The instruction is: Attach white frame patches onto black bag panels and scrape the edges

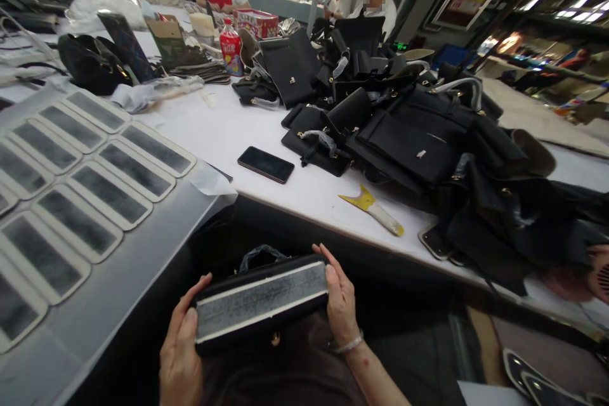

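Over my lap I hold a black handbag (280, 323), its long grey base panel with white edges turned up toward me. My left hand (183, 349) grips the bag's left end, thumb along the side. At the other end my right hand (340, 298) clasps the bag, fingers behind and thumb at the edge. A plastic-wrapped handle (261, 254) sticks out on the far side. On the near side a small gold-coloured fitting (275, 338) shows. The part of the bag below the base is mostly hidden.
Rows of pale-edged dark panels (76, 216) lie on the left table. A phone (266, 164), a yellow-and-white scraper-like tool (373, 208) and a heap of black bags (413, 133) are on the white table ahead. A red bottle (231, 47) stands farther back. Several people work beyond.
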`<state>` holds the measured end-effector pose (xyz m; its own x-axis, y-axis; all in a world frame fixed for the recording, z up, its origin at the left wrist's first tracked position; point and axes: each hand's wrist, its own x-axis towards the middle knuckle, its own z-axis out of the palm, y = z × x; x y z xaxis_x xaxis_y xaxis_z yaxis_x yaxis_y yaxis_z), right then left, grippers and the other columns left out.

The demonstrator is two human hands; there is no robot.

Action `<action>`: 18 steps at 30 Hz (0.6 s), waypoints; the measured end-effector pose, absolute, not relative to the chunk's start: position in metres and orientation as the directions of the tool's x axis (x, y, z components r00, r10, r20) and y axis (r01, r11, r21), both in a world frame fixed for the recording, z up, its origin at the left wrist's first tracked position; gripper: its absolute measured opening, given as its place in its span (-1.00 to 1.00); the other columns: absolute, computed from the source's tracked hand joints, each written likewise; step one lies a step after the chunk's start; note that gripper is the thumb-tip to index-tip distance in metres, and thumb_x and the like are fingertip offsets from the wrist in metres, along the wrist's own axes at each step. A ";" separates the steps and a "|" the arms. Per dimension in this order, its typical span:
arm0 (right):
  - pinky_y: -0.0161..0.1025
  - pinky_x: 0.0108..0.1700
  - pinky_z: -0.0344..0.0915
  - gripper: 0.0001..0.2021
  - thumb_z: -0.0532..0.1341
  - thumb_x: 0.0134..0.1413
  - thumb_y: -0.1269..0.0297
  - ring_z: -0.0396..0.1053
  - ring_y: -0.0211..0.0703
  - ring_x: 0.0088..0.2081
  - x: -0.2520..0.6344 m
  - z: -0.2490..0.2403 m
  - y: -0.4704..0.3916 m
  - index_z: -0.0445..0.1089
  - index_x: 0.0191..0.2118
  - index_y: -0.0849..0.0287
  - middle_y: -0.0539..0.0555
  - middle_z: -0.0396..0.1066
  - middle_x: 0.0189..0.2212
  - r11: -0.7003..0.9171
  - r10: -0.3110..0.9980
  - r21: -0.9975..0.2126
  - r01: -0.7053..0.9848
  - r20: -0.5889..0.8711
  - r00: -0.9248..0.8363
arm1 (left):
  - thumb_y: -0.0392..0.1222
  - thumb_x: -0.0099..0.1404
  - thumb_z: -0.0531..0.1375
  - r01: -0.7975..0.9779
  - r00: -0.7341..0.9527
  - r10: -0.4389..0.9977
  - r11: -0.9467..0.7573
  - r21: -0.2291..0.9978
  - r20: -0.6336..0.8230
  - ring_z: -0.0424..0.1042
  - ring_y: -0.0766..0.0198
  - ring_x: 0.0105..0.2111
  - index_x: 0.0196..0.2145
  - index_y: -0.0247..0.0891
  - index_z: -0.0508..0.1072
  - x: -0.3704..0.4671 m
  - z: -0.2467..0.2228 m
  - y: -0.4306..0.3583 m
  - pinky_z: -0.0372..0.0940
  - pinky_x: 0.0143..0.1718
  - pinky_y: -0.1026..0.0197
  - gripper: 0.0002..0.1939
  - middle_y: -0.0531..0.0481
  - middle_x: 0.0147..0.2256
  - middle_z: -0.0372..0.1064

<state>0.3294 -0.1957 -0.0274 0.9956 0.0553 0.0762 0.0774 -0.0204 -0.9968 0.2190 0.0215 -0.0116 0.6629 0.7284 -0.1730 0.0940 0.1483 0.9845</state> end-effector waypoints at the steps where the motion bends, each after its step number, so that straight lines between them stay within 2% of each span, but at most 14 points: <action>1: -0.06 0.23 0.14 -0.52 0.00 0.30 -0.06 0.26 0.00 0.16 0.329 -0.028 -0.196 0.30 0.19 0.06 0.12 0.31 0.16 -0.022 0.060 -0.996 0.082 0.081 0.995 | 0.13 0.31 0.08 0.076 0.675 0.725 0.122 0.990 -0.141 0.27 0.02 0.15 0.09 -0.18 0.40 0.218 -0.013 0.023 0.13 0.24 0.06 -0.49 0.00 0.12 0.34; 4: -0.06 0.22 0.17 -0.49 0.03 0.27 -0.08 0.27 0.01 0.16 0.329 -0.021 -0.200 0.29 0.20 0.07 0.13 0.30 0.16 -0.014 0.098 -0.999 0.049 0.047 0.994 | 0.12 0.33 0.07 0.048 0.713 0.689 0.136 0.990 -0.129 0.25 0.00 0.16 0.11 -0.20 0.38 0.213 -0.011 0.027 0.17 0.20 0.06 -0.49 -0.03 0.15 0.30; 8: -0.05 0.23 0.19 -0.45 0.09 0.19 -0.13 0.29 0.05 0.15 0.331 -0.003 -0.211 0.34 0.16 0.09 0.13 0.34 0.14 -0.039 0.213 -0.996 -0.077 -0.084 0.974 | 0.11 0.35 0.06 0.010 0.802 0.568 0.300 0.954 -0.187 0.37 0.03 0.06 0.11 -0.19 0.38 0.203 -0.008 0.032 0.31 0.03 0.12 -0.51 -0.06 0.12 0.34; 10: -0.02 0.28 0.11 -0.43 0.08 0.16 -0.17 0.26 0.08 0.17 0.337 0.002 -0.214 0.37 0.14 0.10 0.12 0.36 0.12 -0.081 0.253 -0.993 -0.081 -0.099 0.962 | 0.13 0.38 0.01 -0.028 0.816 0.547 0.359 0.933 -0.186 0.38 0.03 0.05 0.10 -0.20 0.39 0.201 -0.009 0.035 0.30 0.04 0.08 -0.51 -0.09 0.11 0.35; 13: 0.05 0.34 -0.03 -0.39 0.02 0.16 -0.23 0.24 0.10 0.19 0.348 0.003 -0.213 0.40 0.11 0.10 0.11 0.39 0.09 -0.155 0.273 -0.985 -0.069 -0.110 0.956 | 0.17 0.41 -0.08 -0.076 0.784 0.598 0.361 0.930 -0.168 0.33 0.00 0.11 0.07 -0.23 0.42 0.204 -0.012 0.040 0.21 0.16 -0.04 -0.46 -0.12 0.11 0.36; 15: 0.09 0.35 -0.08 -0.37 0.01 0.16 -0.25 0.22 0.10 0.20 0.355 0.001 -0.208 0.39 0.11 0.11 0.11 0.39 0.08 -0.215 0.262 -0.976 -0.037 -0.094 0.960 | 0.16 0.44 -0.14 -0.049 0.772 0.626 0.236 0.970 -0.113 0.26 0.02 0.17 0.07 -0.20 0.43 0.208 -0.008 0.044 0.07 0.26 -0.12 -0.45 -0.10 0.12 0.35; 17: 0.11 0.36 -0.10 -0.36 0.00 0.17 -0.24 0.18 0.08 0.23 0.361 -0.001 -0.203 0.36 0.13 0.13 0.10 0.36 0.12 -0.302 0.270 -0.951 0.072 -0.013 0.963 | 0.12 0.46 -0.18 0.008 0.801 0.598 -0.062 0.998 0.031 0.15 0.08 0.25 0.12 -0.14 0.38 0.212 0.000 0.048 -0.17 0.35 -0.16 -0.47 -0.04 0.17 0.30; 18: 0.13 0.36 -0.10 -0.37 0.00 0.19 -0.22 0.15 0.07 0.24 0.363 -0.003 -0.201 0.34 0.16 0.13 0.10 0.32 0.15 -0.361 0.297 -0.919 0.156 0.045 0.954 | 0.10 0.47 -0.18 0.024 0.831 0.543 -0.249 0.968 0.119 0.08 0.11 0.28 0.17 -0.10 0.32 0.214 0.005 0.049 -0.29 0.37 -0.16 -0.49 0.00 0.21 0.24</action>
<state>0.3632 -0.2015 -0.0030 0.9540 0.2965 0.0448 0.1556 -0.3615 -0.9193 0.2141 0.0489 0.0047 0.8311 0.5431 0.1193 0.0238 -0.2491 0.9682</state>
